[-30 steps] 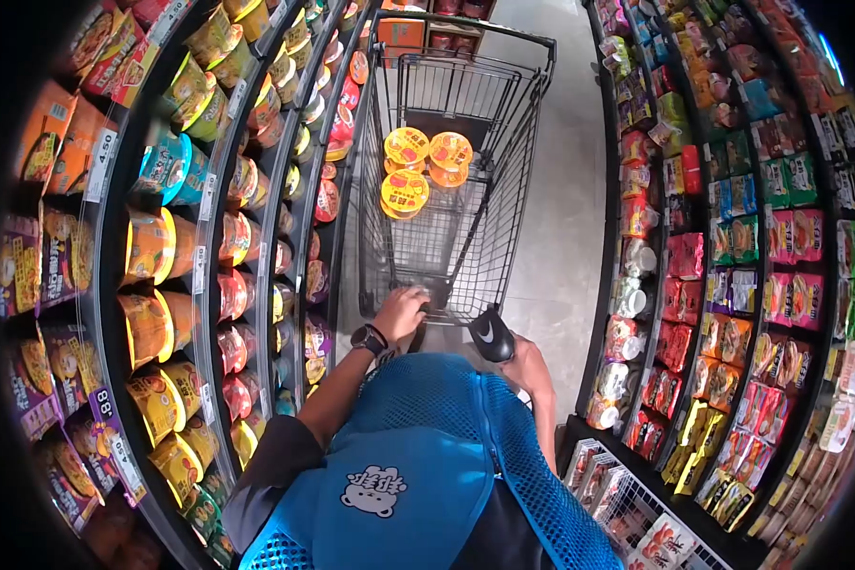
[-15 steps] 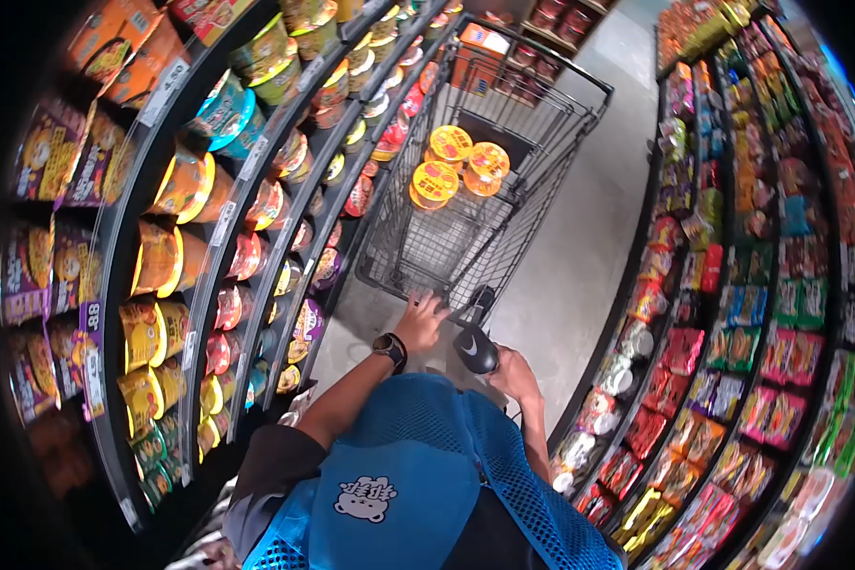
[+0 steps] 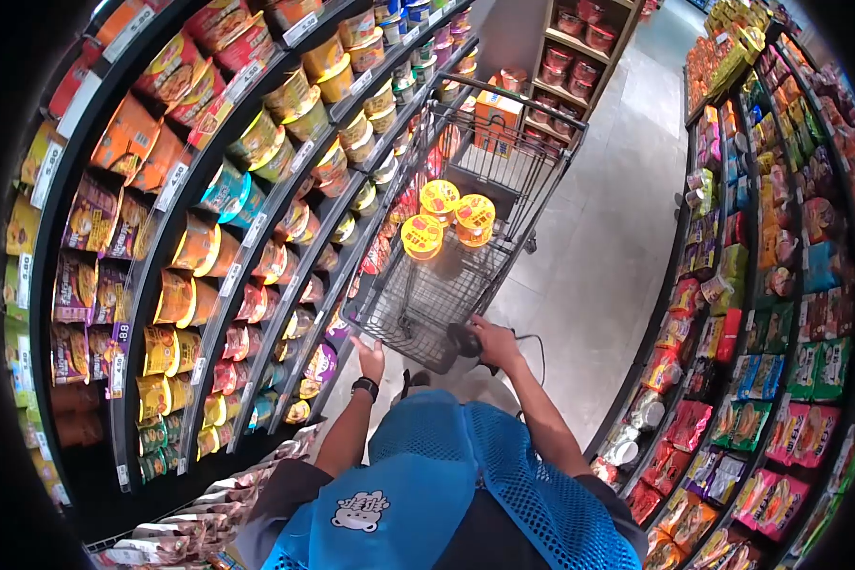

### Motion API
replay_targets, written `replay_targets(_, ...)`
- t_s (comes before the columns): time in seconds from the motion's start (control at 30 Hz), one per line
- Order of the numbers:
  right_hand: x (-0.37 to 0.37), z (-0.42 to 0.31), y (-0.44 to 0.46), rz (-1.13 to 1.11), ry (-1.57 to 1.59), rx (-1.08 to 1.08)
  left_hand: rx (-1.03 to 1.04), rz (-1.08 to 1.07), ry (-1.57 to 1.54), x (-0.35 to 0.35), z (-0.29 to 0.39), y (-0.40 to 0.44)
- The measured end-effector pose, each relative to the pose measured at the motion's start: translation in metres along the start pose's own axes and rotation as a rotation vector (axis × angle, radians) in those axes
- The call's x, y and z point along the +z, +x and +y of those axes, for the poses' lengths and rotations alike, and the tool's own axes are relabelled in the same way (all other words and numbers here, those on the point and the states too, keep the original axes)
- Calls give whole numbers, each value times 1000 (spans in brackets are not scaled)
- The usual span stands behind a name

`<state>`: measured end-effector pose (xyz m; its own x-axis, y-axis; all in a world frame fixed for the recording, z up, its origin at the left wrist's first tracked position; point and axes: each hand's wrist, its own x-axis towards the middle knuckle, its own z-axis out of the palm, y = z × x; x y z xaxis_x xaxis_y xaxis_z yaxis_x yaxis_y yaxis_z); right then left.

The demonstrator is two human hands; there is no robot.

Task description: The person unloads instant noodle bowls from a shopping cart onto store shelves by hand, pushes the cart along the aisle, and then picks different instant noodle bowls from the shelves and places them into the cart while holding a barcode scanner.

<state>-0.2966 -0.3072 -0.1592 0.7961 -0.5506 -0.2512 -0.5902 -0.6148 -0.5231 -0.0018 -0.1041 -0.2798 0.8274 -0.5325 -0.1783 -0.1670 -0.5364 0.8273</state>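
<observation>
My left hand (image 3: 370,359) is held up near the cart's front-left corner, fingers apart, holding nothing, a dark watch on the wrist. My right hand (image 3: 494,342) is closed around a rounded black object (image 3: 464,339) at the near end of the black wire cart (image 3: 418,313). A thin dark cord shows just beside this hand. Inside the cart stand several yellow-lidded noodle cups (image 3: 422,236), grouped toward its middle and far part.
Shelves of cup and bowl noodles (image 3: 199,242) run close along the left. Packaged snacks (image 3: 750,370) fill the shelf on the right. Past the cart stand an orange box (image 3: 497,119) and a wooden shelf (image 3: 581,47) with red-toned tubs. Grey floor (image 3: 589,237) lies between cart and right shelf.
The view has turned and widened. My left hand has moved left, away from the cart's near edge. My right hand still holds the black object, now turned and closer to the cart.
</observation>
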Motion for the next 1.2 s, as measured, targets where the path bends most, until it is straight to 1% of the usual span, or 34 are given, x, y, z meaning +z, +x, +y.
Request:
replay_targets(0.03, 2, 1, 4, 16, -58, -32, 75, -118, 61, 8, -16, 12)
replay_targets(0.07, 1, 2, 6, 27, -41, -32, -148, -138, 128, 11, 30, 8)
replay_targets(0.13, -3, 6, 9, 42, -12, -35, -94, -53, 95, 28, 39, 10)
replay_targets(0.17, -6, 8, 11, 39, -20, -27, -161, -95, 133, 30, 38, 10)
replay_targets(0.2, -9, 10, 13, 34, -31, -22, -220, -94, 107, 33, 38, 10)
replay_targets(0.27, -12, 14, 18, 14, -35, -24, -194, -117, 175, 37, 36, 10)
replay_targets(0.3, -13, 19, 20, -2, -31, -27, -194, -91, 205, 43, 35, 10)
replay_targets(0.4, -23, 25, 23, -38, -26, -26, -104, -97, 151, 52, 34, 14)
replay_targets(0.47, -28, 30, 25, -35, -3, -23, -105, -135, 192, 56, 38, 19)
replay_targets(0.53, -28, 39, 28, -11, 42, -33, -93, -153, 160, 59, 47, 20)
replay_targets(0.63, -35, 44, 31, -53, 92, 16, -9, -143, 247, 58, 64, 17)
replay_targets(0.67, -36, 46, 30, -28, 101, 40, 36, -64, 405, 63, 55, 18)
replay_targets(0.7, -35, 51, 30, -11, 112, 43, 282, 123, 586, 78, 27, 21)
replay_targets(0.73, -27, 63, 30, 48, 112, 18, 319, 42, 572, 59, 80, 12)
replay_targets(0.77, -4, 85, 34, 146, 104, -46, 381, 126, 649, 58, 109, 3)
replay_targets(0.8, -15, 79, 34, 98, 116, -7, 379, 52, 603, 54, 118, 4)
replay_targets(0.83, -17, 79, 28, 129, 141, -22, 430, -69, 708, 45, 137, -3)
replay_targets(0.87, -20, 78, 27, 123, 114, -42, 409, -254, 634, 59, 96, 10)
replay_targets(0.9, -25, 74, 25, 96, 111, -41, 416, -316, 654, 54, 96, 5)
replay_targets(1.0, -24, 82, 30, 20, 7, 11, 511, -410, 721, 53, 94, 6)
replay_targets(1.03, -23, 81, 31, 94, 25, 25, 554, -431, 753, 56, 93, 12)
replay_targets(1.1, 1, 117, 38, 56, -80, -41, 521, -527, 751, 51, 109, 13)
replay_targets(1.13, 15, 122, 41, 31, -126, -73, 499, -581, 756, 43, 114, 13)
replay_targets(1.17, 17, 108, 37, 249, -159, -273, 534, -617, 712, 36, 113, 16)
replay_targets(1.2, 18, 94, 34, 190, -79, -207, 567, -653, 663, 30, 112, 17)
